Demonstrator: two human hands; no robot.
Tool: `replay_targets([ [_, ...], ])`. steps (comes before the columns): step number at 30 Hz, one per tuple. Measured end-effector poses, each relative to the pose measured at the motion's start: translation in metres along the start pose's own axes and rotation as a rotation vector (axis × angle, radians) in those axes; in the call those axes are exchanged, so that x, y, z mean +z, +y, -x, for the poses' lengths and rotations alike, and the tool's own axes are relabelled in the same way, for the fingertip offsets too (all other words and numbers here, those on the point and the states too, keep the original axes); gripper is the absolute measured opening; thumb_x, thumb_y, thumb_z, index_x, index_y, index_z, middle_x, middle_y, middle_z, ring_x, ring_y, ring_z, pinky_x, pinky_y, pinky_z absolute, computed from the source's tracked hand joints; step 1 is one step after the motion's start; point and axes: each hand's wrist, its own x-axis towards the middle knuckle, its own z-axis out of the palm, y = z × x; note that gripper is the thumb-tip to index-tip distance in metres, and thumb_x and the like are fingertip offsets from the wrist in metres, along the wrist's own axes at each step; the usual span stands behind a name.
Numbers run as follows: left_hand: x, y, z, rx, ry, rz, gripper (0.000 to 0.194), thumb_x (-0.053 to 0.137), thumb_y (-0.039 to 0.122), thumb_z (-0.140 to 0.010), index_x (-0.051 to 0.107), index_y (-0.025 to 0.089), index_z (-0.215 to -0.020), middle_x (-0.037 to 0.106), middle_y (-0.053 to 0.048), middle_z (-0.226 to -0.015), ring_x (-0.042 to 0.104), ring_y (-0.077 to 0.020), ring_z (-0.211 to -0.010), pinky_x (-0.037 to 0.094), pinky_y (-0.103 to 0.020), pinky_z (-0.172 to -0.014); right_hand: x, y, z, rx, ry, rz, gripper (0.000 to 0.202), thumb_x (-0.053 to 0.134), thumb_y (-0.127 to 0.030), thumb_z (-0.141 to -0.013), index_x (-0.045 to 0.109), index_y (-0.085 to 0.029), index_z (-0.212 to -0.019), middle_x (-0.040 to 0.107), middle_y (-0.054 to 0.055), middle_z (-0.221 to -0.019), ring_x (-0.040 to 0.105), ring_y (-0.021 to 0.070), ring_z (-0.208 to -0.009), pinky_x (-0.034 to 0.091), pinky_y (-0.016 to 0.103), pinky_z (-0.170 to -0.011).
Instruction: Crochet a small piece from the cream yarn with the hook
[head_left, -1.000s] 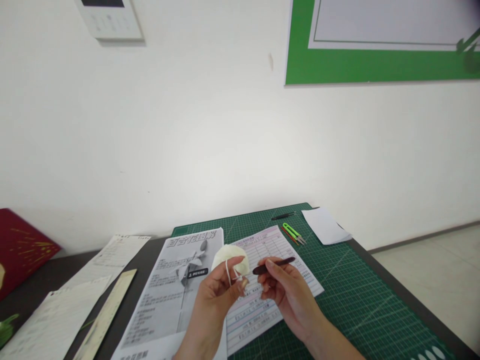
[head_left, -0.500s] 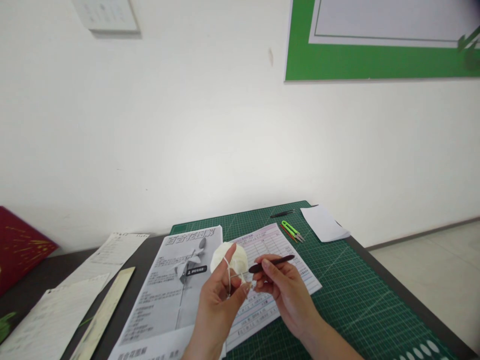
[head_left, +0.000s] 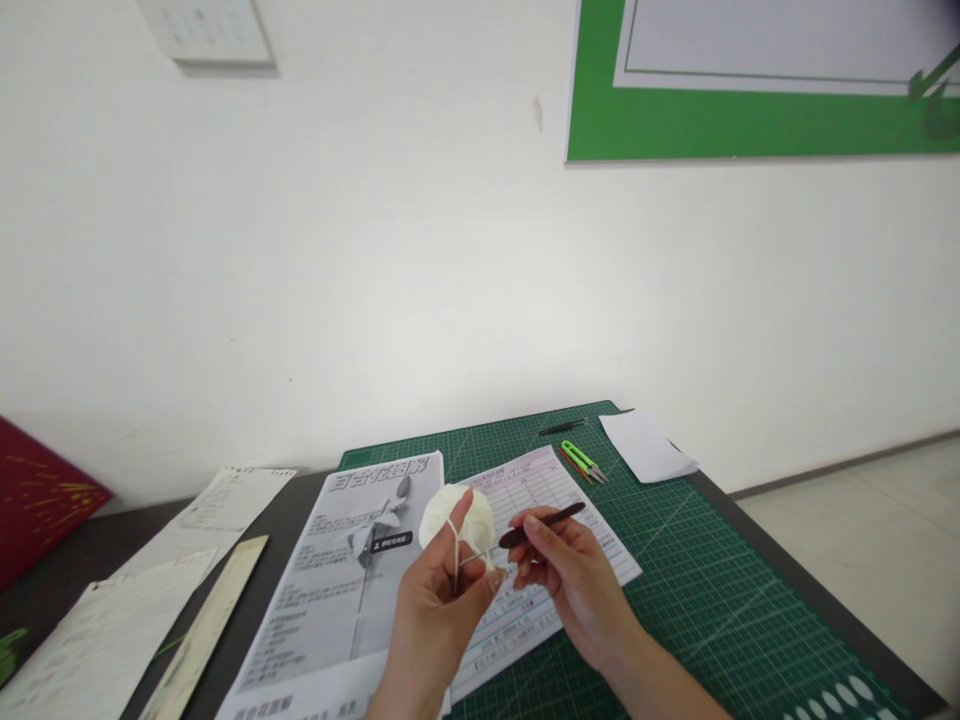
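Note:
My left hand (head_left: 442,610) has white yarn (head_left: 455,545) looped over its raised index finger, while the thumb and other fingers pinch a small bit of yarn work (head_left: 491,566). In my right hand (head_left: 566,575) is a crochet hook (head_left: 541,525) with a dark handle, gripped between thumb and fingers. Its thin metal end points left, at the yarn by the left fingertips. Just behind the left hand sits a ball of white yarn (head_left: 450,505), partly covered by the fingers. Whether a loop is on the hook's tip is too small to tell.
Printed sheets, one with a flower picture (head_left: 300,600) and one with a table (head_left: 525,480), lie under the hands on a green cutting mat (head_left: 712,600). Green thread snips (head_left: 581,460), black tweezers (head_left: 562,427) and white paper (head_left: 645,445) lie beyond. A ruler (head_left: 206,625) is at left.
The crochet hook has tilted slightly, its metal end moving a little right from the left index finger. The left hand still pinches the yarn work. The view shifts very slightly.

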Motion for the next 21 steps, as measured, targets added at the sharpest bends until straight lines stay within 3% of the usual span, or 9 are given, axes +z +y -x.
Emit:
replay_targets([
  [7, 0.002, -0.005, 0.000, 0.055, 0.032, -0.027, 0.070, 0.073, 0.028, -0.061, 0.049, 0.025, -0.126, 0.043, 0.007, -0.056, 0.040, -0.0097, -0.053, 0.033, -0.021, -0.049, -0.002, 0.001, -0.001, 0.003, -0.024, 0.019, 0.017, 0.069, -0.026, -0.074, 0.068, -0.011, -0.080, 0.068, 0.003, -0.061, 0.056, 0.0065, -0.046, 0.049, 0.016, -0.044],
  [12, 0.006, 0.003, 0.003, 0.053, 0.033, 0.031, 0.059, 0.073, 0.026, -0.061, 0.057, 0.026, -0.117, 0.051, 0.005, -0.061, 0.048, -0.0109, -0.059, 0.039, -0.022, -0.055, -0.002, 0.001, 0.000, 0.016, -0.032, -0.006, 0.016, 0.068, -0.026, -0.075, 0.067, -0.010, -0.079, 0.068, 0.003, -0.061, 0.056, 0.0065, -0.046, 0.049, 0.016, -0.044],
  [16, 0.005, 0.012, 0.005, 0.020, -0.024, 0.026, 0.052, 0.071, 0.025, -0.064, 0.059, 0.025, -0.114, 0.059, 0.001, -0.072, 0.049, -0.0117, -0.060, 0.038, -0.021, -0.049, -0.002, 0.000, -0.001, 0.016, -0.028, -0.011, 0.016, 0.067, -0.026, -0.076, 0.067, -0.011, -0.080, 0.068, 0.003, -0.062, 0.057, 0.0067, -0.047, 0.048, 0.016, -0.044],
  [21, 0.004, 0.016, 0.004, 0.003, -0.028, 0.020, 0.049, 0.071, 0.021, -0.065, 0.060, 0.027, -0.113, 0.051, 0.004, -0.067, 0.049, -0.0119, -0.062, 0.042, -0.022, -0.053, -0.002, -0.001, -0.001, 0.020, -0.016, -0.012, 0.017, 0.069, -0.028, -0.074, 0.067, -0.012, -0.080, 0.067, 0.002, -0.060, 0.056, 0.0066, -0.047, 0.048, 0.016, -0.044],
])
